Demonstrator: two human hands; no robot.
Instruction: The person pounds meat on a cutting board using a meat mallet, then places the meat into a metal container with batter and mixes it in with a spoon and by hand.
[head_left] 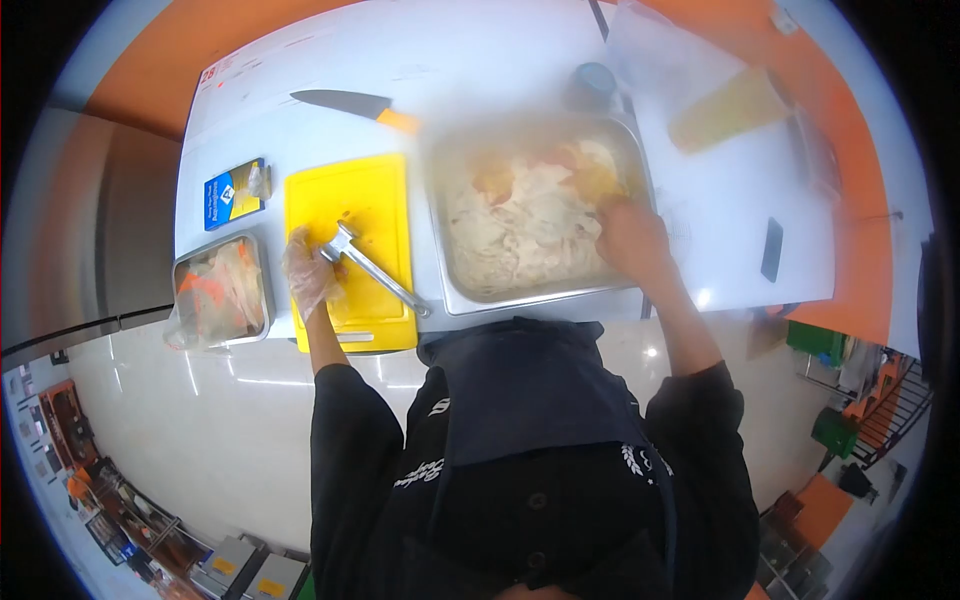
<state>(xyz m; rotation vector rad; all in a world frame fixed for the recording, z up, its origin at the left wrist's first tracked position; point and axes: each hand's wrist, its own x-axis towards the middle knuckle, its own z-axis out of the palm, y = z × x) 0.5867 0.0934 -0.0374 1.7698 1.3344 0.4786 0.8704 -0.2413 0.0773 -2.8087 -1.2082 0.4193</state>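
My left hand (312,270), in a clear plastic glove, is over the left side of a yellow cutting board (375,200), beside the head of a metal mallet (375,268) that lies across the board. Its fingers are partly hidden, and what they hold cannot be made out. My right hand (632,238) has its fingers curled at the right side of a large metal tray (455,298). Pale, wet-looking food pieces (525,225) with yellowish and reddish patches fill this tray. The fingertips meet the food, and anything between them is hidden.
A knife (345,101) with a yellow handle lies behind the board. Left are a blue and yellow box (234,194) and a small metal tray (265,300) holding plastic. Right are a yellowish container (730,108), a round lid (594,82) and a dark phone-like object (771,249).
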